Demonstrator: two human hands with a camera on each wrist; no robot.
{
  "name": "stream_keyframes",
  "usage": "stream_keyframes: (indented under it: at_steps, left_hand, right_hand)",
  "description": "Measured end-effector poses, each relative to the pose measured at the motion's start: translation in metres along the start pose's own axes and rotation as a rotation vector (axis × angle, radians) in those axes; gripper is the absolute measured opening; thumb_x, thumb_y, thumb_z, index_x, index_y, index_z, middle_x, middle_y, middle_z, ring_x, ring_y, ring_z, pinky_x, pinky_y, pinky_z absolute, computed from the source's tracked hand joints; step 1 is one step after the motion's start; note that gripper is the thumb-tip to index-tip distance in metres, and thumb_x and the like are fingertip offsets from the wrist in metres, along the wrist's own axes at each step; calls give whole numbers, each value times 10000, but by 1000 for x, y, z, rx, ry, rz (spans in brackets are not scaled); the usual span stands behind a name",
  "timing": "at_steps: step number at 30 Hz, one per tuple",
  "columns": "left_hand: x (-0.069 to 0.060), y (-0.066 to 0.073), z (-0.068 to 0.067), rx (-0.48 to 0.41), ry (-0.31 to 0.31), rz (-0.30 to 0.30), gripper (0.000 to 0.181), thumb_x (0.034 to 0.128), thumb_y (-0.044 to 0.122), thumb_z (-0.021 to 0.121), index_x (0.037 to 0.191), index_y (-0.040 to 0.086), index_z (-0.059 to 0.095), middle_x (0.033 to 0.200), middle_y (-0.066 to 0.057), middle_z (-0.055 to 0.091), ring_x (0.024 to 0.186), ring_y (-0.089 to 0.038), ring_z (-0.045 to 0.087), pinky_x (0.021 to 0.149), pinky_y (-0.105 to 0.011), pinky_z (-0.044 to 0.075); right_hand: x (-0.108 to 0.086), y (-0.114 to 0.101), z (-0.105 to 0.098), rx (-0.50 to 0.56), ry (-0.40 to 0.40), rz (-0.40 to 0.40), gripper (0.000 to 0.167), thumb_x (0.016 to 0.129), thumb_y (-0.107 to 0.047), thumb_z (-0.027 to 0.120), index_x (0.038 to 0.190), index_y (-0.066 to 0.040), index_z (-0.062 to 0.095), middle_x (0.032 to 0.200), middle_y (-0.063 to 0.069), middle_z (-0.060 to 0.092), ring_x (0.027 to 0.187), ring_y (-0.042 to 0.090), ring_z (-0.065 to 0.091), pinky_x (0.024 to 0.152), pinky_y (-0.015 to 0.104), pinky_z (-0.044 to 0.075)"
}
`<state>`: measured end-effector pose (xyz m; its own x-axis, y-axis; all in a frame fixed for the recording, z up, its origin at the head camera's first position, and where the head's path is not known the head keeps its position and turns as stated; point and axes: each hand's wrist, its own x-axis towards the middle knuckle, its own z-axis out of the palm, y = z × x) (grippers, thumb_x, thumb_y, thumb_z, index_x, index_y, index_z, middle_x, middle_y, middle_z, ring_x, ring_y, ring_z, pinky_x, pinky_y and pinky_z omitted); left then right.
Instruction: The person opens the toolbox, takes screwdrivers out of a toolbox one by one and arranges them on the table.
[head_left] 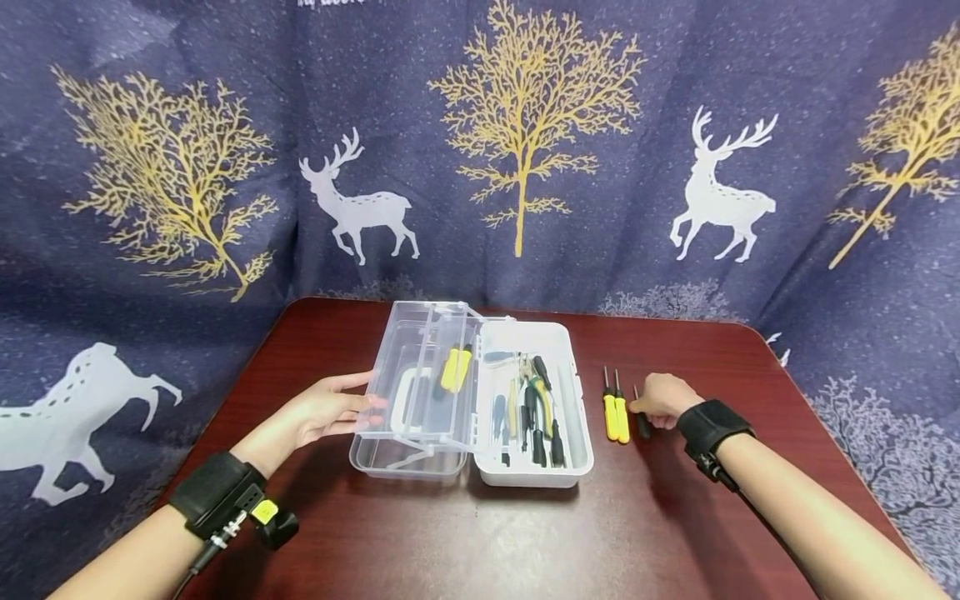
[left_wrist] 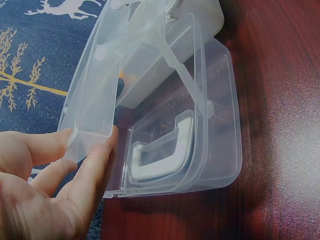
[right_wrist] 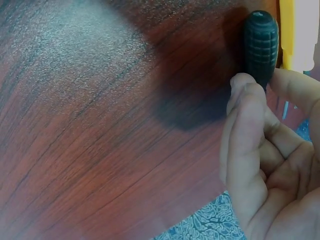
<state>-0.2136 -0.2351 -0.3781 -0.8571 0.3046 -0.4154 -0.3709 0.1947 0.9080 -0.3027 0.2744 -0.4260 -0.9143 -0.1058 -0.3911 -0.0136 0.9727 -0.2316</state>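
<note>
In the head view, my left hand [head_left: 330, 412] is at the left side of an opened toolbox. Its thumb and fingers pinch the edge of the clear plastic tray [left_wrist: 95, 110], which stands raised over the clear lid [left_wrist: 220, 145] with a white handle [left_wrist: 167, 162]. A yellow-handled tool [head_left: 456, 369] shows through the clear plastic. Over on the right, my right hand [head_left: 663, 400] pinches a black-handled screwdriver [right_wrist: 261, 45] between thumb and fingers, low at the table. Beside it lie two yellow-handled screwdrivers [head_left: 616, 417].
The toolbox's white base [head_left: 534, 478] holds pliers [head_left: 542, 400] and several dark-handled tools [head_left: 538, 448]. It stands between my hands on the dark red table [head_left: 525, 542]. A blue curtain [head_left: 420, 100] with deer and trees hangs behind.
</note>
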Motion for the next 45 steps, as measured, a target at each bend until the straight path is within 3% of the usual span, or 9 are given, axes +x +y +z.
stream_keyframes:
  at_steps: [6,18,23,32,38,45]
  left_hand:
    - [0,0,0,-7,2,-4,713,956,105,548,1534,28,136,1139,-38,709,891,-78,698,768,-183,553]
    - [0,-3,0,9,5,3,717,955,114,553,1533,24,136,1132,-24,710,899,-74,699,780,-191,553]
    - [0,-4,0,18,3,6,706,960,108,540,1531,17,136,1151,-47,707,904,-75,698,791,-197,553]
    - [0,-1,1,23,4,0,703,961,110,540,1532,23,139,1142,-41,708,905,-82,702,788,-196,554]
    - [1,0,1,26,2,2,701,964,105,532,1531,17,130,1162,-65,701,903,-81,701,783,-193,553]
    - [1,1,1,41,6,-4,700,963,111,536,1531,16,137,1182,-79,694,908,-77,701,791,-198,553]
  right_hand:
    - [-3,0,-7,54,-19,24,402,907,-277,543,605,-32,640,509,0,577,439,109,562,458,243,502]
    - [2,-16,-34,16,120,-23,388,861,-267,488,513,-110,557,441,-44,461,457,168,572,485,267,428]
    - [8,-35,-40,-34,134,-73,435,874,-281,491,462,-144,489,414,-47,422,425,151,509,468,263,375]
    - [7,-79,-57,-34,162,-147,450,886,-248,505,458,-203,376,422,-60,366,405,116,401,443,240,273]
    - [4,-106,-65,-45,194,-186,445,891,-227,517,460,-199,410,446,-33,476,417,122,444,456,247,303]
    - [4,-138,-70,-62,206,-238,446,892,-236,517,468,-200,385,435,-53,392,421,116,397,486,252,290]
